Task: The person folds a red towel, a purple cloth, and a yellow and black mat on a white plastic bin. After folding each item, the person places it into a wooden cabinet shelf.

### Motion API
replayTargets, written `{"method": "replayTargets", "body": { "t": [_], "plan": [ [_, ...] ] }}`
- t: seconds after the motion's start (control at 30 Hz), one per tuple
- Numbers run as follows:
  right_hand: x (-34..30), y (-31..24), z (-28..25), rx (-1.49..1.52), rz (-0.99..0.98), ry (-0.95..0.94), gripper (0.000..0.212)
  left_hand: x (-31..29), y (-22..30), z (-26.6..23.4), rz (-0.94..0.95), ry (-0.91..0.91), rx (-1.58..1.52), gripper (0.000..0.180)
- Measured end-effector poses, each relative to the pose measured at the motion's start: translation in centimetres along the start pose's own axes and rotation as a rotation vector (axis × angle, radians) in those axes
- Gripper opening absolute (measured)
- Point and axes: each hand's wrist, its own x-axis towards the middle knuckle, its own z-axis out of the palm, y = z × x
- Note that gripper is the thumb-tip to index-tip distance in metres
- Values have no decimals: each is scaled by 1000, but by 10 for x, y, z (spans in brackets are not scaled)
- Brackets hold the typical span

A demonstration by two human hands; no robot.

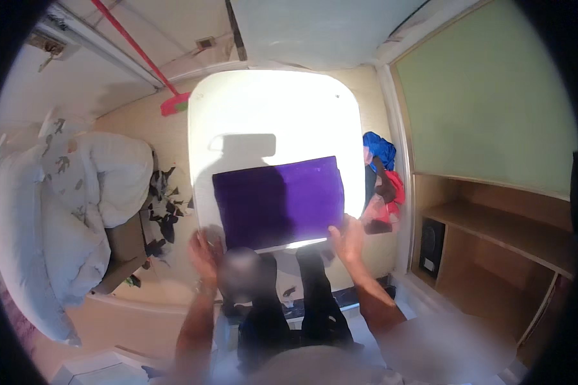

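A purple cloth, folded into a rough rectangle, lies flat on the white table. The shadow of my head and upper body darkens its left part. My left hand is at the table's near left edge, just outside the cloth's near left corner. Its fingers are apart and slightly blurred, with nothing seen in them. At the cloth's near right corner is my right hand, its thumb at the cloth's edge and its fingers spread apart from the thumb. Part of the fingers is hard to make out against the bright tabletop.
White bedding is heaped at the left, beside dark scraps on the floor. A red-handled broom leans behind the table. Blue and red clothes lie right of it. Wooden shelves with a black speaker stand farther right.
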Motion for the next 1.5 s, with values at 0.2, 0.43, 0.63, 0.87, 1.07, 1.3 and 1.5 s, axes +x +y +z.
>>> {"method": "replayTargets", "body": {
  "t": [0.2, 0.43, 0.63, 0.87, 1.07, 1.3, 1.5],
  "plan": [
    [2, -13, 10, 54, 230, 14, 48, -29, 55, -23, -397, -198, -368, 57],
    [12, -10, 12, 228, 337, -128, 34, -10, 50, -7, -675, -445, -471, 43],
    [-1, -29, -4, 606, 417, -40, 20, -26, 32, 18, -568, -272, -664, 30],
    [1, -23, -4, 1024, 763, -191, 15, -13, 53, 11, -938, -433, -1362, 31],
    [1, -31, -17, 1046, 744, -187, 12, -8, 57, 1, -905, -459, -1418, 33],
    [9, -50, -45, 990, 616, -206, 14, 7, 69, -35, -737, -400, -1336, 26],
    [16, -70, -77, 1057, 557, -105, 22, 56, 95, -96, -633, -382, -1275, 31]
  ]
}}
